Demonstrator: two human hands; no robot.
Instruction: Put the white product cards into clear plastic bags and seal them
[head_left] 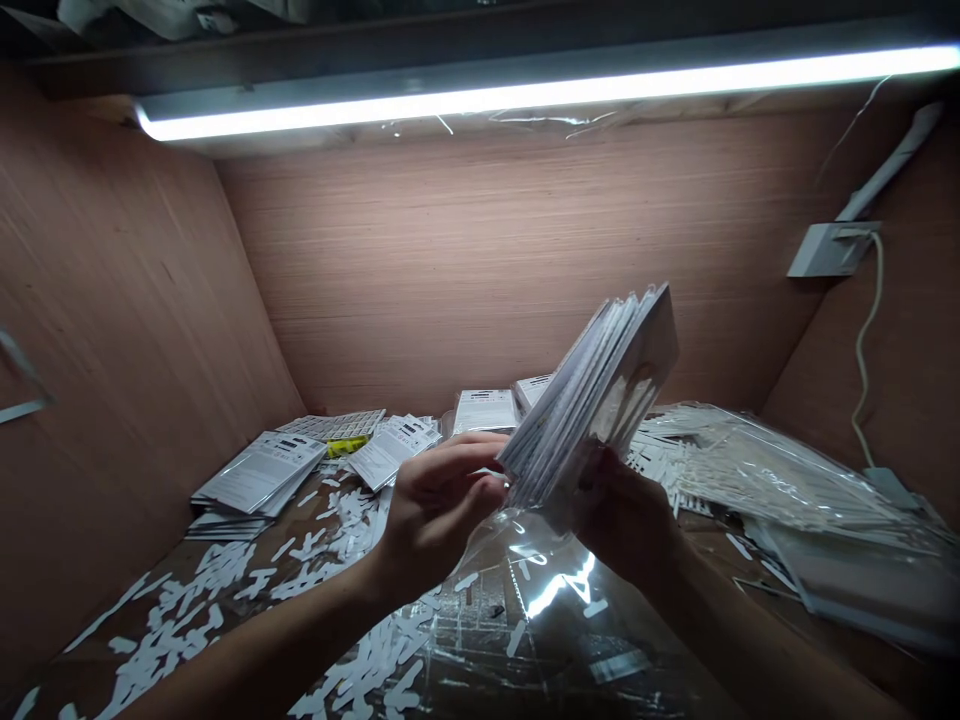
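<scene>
A fanned stack of white printed cards in clear sleeves (592,390) is held up over the bench, tilted to the upper right. My right hand (626,515) grips the stack's lower edge from below, fingers closed round it. My left hand (439,500) sits at the stack's left lower corner, thumb and fingers pinched on the card edges. Below both hands lies a shiny clear plastic bag (540,610).
Piles of white packaged cards (259,475) lie at the left and back (484,410). Clear bags (772,470) are heaped at the right. White paper strips (202,600) litter the bench. Wooden walls enclose it, with a light tube (525,95) above and a cable (866,330) at the right.
</scene>
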